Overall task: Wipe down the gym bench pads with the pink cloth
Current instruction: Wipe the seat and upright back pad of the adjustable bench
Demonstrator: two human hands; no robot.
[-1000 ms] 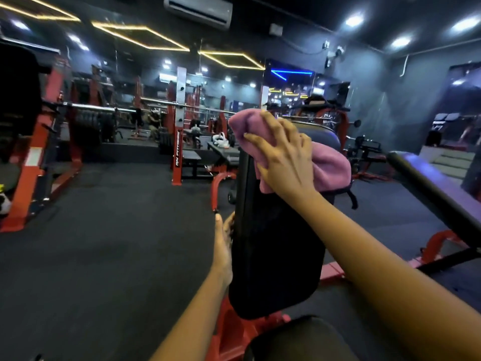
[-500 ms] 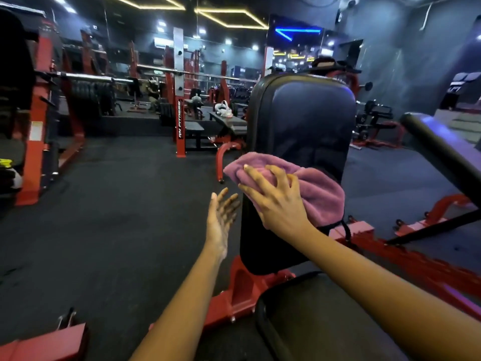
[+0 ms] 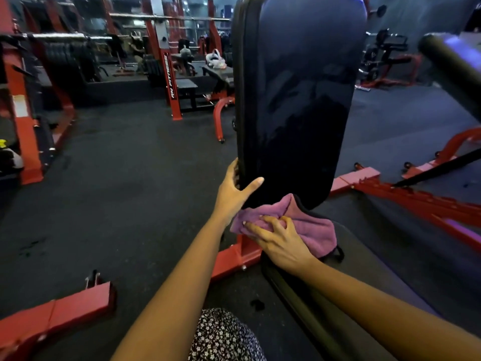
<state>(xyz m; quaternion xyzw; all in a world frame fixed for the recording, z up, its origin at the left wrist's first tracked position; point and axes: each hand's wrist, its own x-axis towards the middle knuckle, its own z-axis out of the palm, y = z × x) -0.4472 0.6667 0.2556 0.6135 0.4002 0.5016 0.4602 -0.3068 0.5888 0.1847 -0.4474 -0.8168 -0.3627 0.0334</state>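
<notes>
Back pad (image 3: pixel 294 100): upright, dark, glossy; faint streaks on its face suggest the cloth has passed over it, though that is a judgement only.
Pink cloth (image 3: pixel 312 230): bunched at the foot of the back pad, where it meets the seat pad (image 3: pixel 390 269); lies under and just beyond the right fingers.
Right hand (image 3: pixel 279 243): palm down, fingers spread and pressing into the cloth.
Left hand (image 3: pixel 234 194): steadies the back pad's lower left edge; thumb across the front, fingers curled behind the rim, mostly hidden.
Progress: back pad seemingly near done. Remaining, by appearance: the seat pad and the second bench (image 3: pixel 453 66) at right.
</notes>
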